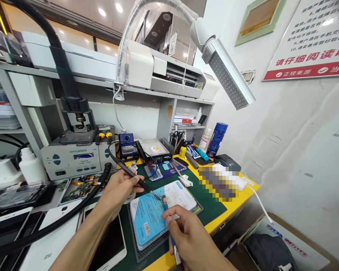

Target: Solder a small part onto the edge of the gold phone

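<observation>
Got my left hand wrapped snugly round the soldering iron, right hand pinching a slim blue tool. Their tips are close together over this blue-and-white pad, can't tell if touching. Pad's over the green mat on my desk.

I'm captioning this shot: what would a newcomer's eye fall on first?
Probably the blue-and-white printed pack low in the middle, where the left hand holds a soldering iron and the right hand a blue-handled tool. Then the LED lamp at upper right on its silver gooseneck, and the blue spray can below it near the wall.
</observation>
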Demonstrator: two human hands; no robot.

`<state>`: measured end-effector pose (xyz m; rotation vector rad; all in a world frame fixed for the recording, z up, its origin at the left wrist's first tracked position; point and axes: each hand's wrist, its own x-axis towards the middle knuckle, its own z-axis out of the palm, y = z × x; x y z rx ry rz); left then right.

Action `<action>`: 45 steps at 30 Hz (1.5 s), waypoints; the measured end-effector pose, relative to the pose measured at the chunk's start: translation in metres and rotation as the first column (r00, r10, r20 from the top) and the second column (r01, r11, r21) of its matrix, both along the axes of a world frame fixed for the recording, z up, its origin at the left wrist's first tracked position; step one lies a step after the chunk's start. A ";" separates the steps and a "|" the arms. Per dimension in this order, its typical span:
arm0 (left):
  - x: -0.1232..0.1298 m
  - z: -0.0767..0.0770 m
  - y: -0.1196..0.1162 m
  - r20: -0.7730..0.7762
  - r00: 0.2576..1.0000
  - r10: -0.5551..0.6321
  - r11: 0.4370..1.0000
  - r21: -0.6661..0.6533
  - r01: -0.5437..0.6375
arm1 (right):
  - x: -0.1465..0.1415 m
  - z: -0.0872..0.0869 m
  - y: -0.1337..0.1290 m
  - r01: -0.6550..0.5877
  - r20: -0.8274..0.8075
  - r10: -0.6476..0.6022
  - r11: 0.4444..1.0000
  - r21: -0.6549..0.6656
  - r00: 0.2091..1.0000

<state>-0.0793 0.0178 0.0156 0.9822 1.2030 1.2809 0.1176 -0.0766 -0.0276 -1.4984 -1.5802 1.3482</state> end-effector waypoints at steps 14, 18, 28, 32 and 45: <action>0.000 -0.004 0.002 -0.016 1.000 0.004 1.000 0.002 -0.004 | 0.007 0.023 -0.006 -0.118 0.396 -0.008 0.949 0.294 0.918; 0.000 -0.003 0.002 -0.013 1.000 0.004 1.000 0.003 -0.004 | 0.005 0.007 0.000 -0.040 0.213 0.002 0.984 0.173 0.977; 0.000 -0.005 0.004 -0.005 1.000 0.008 1.000 -0.009 -0.008 | 0.007 0.029 -0.005 -0.111 0.425 -0.012 0.958 0.263 0.905; -0.002 -0.006 0.005 -0.027 1.000 -0.004 1.000 -0.026 0.003 | 0.012 0.033 -0.006 -0.136 0.437 0.014 0.959 0.249 0.899; 0.003 -0.006 0.004 -0.093 0.995 0.034 0.997 -0.066 -0.040 | 0.011 0.022 -0.001 -0.121 0.382 0.015 0.959 0.255 0.924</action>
